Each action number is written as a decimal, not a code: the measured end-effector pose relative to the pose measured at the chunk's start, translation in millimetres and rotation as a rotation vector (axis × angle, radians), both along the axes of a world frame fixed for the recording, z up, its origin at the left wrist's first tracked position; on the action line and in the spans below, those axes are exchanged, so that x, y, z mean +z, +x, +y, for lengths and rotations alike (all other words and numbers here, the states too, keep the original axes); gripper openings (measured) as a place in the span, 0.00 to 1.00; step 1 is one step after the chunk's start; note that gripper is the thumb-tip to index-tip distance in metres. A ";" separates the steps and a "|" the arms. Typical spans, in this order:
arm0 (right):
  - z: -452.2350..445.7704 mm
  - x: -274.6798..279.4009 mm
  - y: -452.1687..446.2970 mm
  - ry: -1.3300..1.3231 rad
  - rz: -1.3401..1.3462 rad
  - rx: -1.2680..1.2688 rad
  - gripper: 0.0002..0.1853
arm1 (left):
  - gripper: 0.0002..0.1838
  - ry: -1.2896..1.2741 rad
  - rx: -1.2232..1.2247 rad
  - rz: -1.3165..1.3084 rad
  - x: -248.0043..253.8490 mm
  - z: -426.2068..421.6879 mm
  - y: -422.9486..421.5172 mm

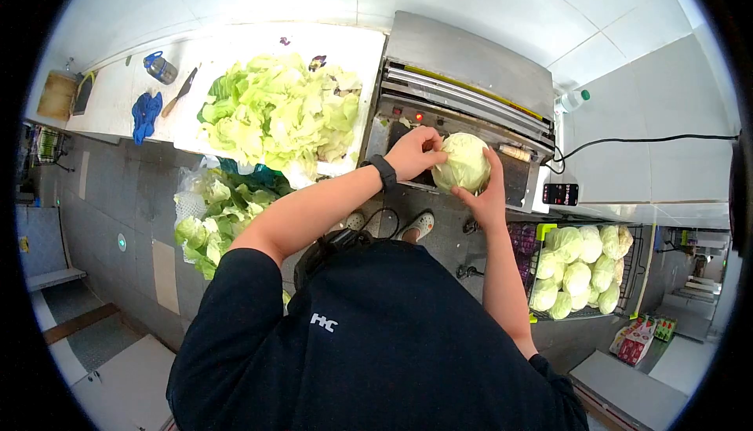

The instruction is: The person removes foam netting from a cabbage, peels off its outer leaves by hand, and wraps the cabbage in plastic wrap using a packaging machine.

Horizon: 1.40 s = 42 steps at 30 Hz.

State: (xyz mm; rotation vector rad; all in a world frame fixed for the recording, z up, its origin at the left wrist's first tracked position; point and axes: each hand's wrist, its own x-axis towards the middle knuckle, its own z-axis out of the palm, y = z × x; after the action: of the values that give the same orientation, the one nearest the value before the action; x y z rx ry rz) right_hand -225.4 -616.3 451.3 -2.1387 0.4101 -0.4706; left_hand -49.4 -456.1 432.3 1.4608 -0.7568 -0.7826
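A pale green cabbage is held up over the front of a metal wrapping machine. My left hand, below a black wristband, touches the cabbage's left side with fingers pinched together; what they pinch, if anything, is too small to make out. My right hand cups the cabbage from the right and below, its thumb underneath and fingers along the side. A small red light glows on the machine behind my left hand.
Loose leaves lie heaped on the white table at left, beside a knife, a blue cloth and a bottle. A bag of leaves is below. Cabbages fill a crate at right, near a phone.
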 end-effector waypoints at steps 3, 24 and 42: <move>1.8 -1.5 -2.4 -0.026 0.003 -0.009 0.55 | 0.08 -0.031 -0.037 0.030 5.6 -3.7 0.4; 24.8 9.3 -7.9 -0.210 -0.012 0.018 0.53 | 0.23 0.109 -0.293 -0.798 53.5 0.3 15.7; 26.4 4.7 -8.2 -0.249 -0.013 -0.005 0.52 | 0.08 0.022 -0.191 -1.178 40.3 0.4 8.7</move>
State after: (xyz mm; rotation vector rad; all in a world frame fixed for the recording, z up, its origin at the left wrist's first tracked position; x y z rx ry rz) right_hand -233.6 -589.9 456.1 -2.3737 0.3647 -0.5627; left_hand -40.7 -455.6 472.6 1.8407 -1.7761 0.0321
